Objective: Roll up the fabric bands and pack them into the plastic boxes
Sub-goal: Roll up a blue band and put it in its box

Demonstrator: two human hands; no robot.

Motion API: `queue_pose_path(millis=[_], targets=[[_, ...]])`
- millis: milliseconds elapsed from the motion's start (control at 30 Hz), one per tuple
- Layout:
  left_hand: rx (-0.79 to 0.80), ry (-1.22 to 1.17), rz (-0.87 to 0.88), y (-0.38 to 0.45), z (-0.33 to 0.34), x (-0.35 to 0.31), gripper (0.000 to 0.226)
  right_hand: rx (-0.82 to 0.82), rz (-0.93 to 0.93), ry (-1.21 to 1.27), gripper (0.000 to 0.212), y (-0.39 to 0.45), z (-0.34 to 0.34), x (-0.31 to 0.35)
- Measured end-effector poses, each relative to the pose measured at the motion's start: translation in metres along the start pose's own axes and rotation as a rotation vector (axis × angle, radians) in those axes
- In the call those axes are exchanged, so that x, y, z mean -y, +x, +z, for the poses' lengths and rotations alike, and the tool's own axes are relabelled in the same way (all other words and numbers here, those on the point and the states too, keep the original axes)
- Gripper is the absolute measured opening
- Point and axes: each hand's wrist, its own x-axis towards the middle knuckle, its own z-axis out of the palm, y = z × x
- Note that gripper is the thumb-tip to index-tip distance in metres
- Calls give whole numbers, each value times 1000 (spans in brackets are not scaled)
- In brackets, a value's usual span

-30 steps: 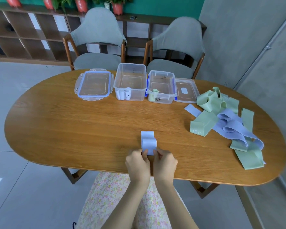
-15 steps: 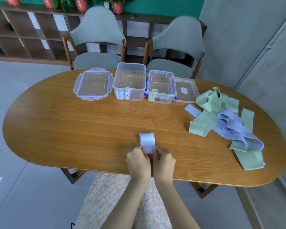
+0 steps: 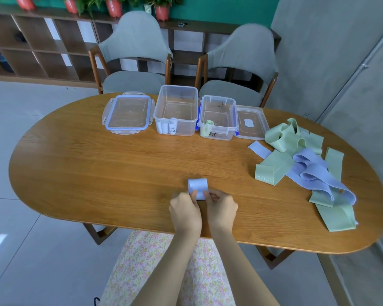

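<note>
A light blue fabric band (image 3: pixel 198 186) lies near the table's front edge, mostly wound into a roll. My left hand (image 3: pixel 184 210) and my right hand (image 3: pixel 221 208) pinch the roll from either side, fingers curled round it. Two clear plastic boxes stand open at the back: the left box (image 3: pixel 175 111) holds pale blue rolls in its front corner, the right box (image 3: pixel 218 118) holds one green roll. A loose pile of green bands (image 3: pixel 290 138) and blue bands (image 3: pixel 312 171) lies at the right.
Two box lids lie flat on the oval wooden table (image 3: pixel 97 173): a blue-edged lid (image 3: pixel 127 113) left of the boxes, a clear lid (image 3: pixel 251 123) right of them. Two grey chairs (image 3: pixel 135 56) stand behind the table. A wall runs close on the right.
The flat tail of the blue band has grown shorter as the roll took it up. Both hands stayed at the table's front edge, still holding the roll.
</note>
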Motion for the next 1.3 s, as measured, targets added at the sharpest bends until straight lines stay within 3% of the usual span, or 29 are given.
queue_pose_path(millis=[67, 200, 333, 433, 533, 633, 767, 867, 1000, 1300], targets=[[-32, -23, 38, -6, 3, 0, 28, -10, 43, 46, 14, 3, -1, 4], [-61, -66, -10, -2, 6, -3, 21, 11, -19, -38, 30, 0, 5, -1], [-71, -138, -51, 8, 3, -4, 14, -20, -41, -10, 12, 2, 5, 5], [-50, -203, -103, 20, 0, -4, 20, -28, 12, 18, 15, 8, 4, 15], [-35, -212, -135, 27, 2, -10, 26, 33, -54, -11, 18, 12, 6, 13], [-60, -187, -120, 24, 10, -10, 23, 45, -102, 2, 17, 12, 6, 6], [-106, -182, -62, 18, 15, -7, 13, 22, -3, 40, 14, 22, 5, 14], [-113, -182, -67, 19, 15, -9, 11, 36, -26, -79, 30, 24, 7, 18], [-127, -254, -99, 19, 11, -14, 8, 84, -38, -138, 22, 19, 10, 9], [-118, -211, -71, 9, 6, -2, 11, 21, 19, -26, 17, 2, 7, 7]])
